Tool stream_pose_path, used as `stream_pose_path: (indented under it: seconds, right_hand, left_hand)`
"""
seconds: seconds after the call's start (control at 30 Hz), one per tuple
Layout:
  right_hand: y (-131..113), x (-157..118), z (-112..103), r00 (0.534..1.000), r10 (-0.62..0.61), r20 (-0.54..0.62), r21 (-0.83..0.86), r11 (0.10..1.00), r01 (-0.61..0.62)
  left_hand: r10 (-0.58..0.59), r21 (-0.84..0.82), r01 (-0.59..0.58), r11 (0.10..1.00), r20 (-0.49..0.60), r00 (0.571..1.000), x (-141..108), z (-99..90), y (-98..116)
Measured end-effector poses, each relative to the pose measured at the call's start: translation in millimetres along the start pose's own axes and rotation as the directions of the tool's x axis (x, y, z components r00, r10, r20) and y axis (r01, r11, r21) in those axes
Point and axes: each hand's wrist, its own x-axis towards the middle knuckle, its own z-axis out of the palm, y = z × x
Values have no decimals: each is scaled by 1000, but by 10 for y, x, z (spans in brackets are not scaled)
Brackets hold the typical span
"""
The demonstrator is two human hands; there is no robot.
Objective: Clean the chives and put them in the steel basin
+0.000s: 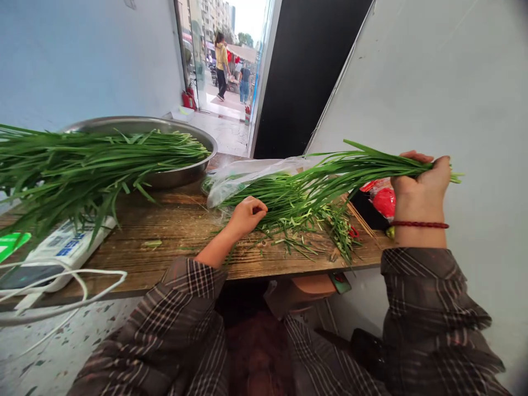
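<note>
My right hand (424, 176) is closed round a bunch of garlic chives (355, 164), raised above the right part of the wooden table. The pale cut ends poke out past the hand, and the green leaves trail to the left. My left hand (248, 214) is curled in a pinch low over the table; whatever its fingertips may hold cannot be made out. Just beyond it, more garlic chives (272, 192) lie on and partly under a clear plastic bag (231, 190). Loose trimmings (340, 231) are scattered between my hands.
A wide steel basin (212, 146) at the left holds a large heap of garlic chives (103, 157), leaves hanging over its rim. Below them sit a white device (70, 247) and white cables (82, 275). A black box (367, 206) with red packaging stands at the right.
</note>
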Motion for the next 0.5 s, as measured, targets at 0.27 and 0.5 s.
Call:
stream_pose_path:
  seconds: [0.27,0.5]
  right_hand:
    - [-5,231,-2,940,-283,188,-255,911,325]
    - [-58,249,-21,954,-41,298,-229,967,113]
  left_hand:
    - [48,153,-41,987,-41,998,-34,-13,-47]
    - [-203,-500,176,848,1,979,-84,-92,162]
